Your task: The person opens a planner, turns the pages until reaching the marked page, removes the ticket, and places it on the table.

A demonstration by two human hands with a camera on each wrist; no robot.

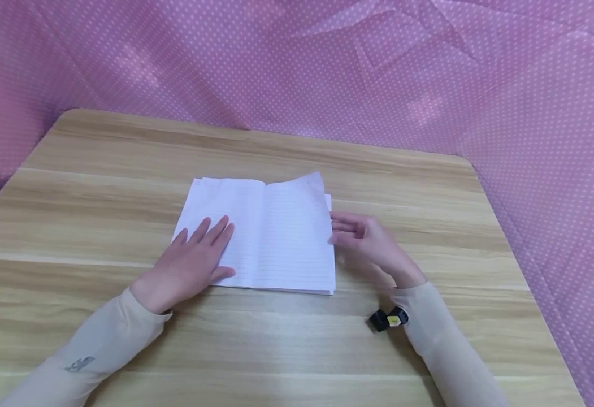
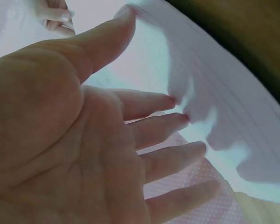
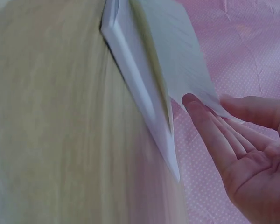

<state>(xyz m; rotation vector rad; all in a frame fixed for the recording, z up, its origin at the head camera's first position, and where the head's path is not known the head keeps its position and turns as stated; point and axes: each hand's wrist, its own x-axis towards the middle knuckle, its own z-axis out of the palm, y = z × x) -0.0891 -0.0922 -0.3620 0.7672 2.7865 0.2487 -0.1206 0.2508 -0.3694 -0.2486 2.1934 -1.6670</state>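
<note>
A lined notebook (image 1: 294, 243) lies spread on the table with its spine near the middle. My left hand (image 1: 190, 265) rests on its left page (image 1: 238, 226), fingers straight and apart. In the left wrist view, the fingertips of this left hand (image 2: 107, 140) are right at the paper. At the notebook's right edge, my right hand (image 1: 370, 240) pinches a page between thumb and fingers. In the right wrist view that page (image 3: 177, 51) stands lifted from the stack of sheets below, its edge between the thumb and fingers of the right hand (image 3: 252, 149). Its upper corner curls upward in the head view.
A small black object with a yellow label (image 1: 390, 320) sits beside the right sleeve. The wood-grain table (image 1: 276, 350) extends around the notebook. Pink dotted cloth (image 1: 286, 68) hangs behind the table and along its sides.
</note>
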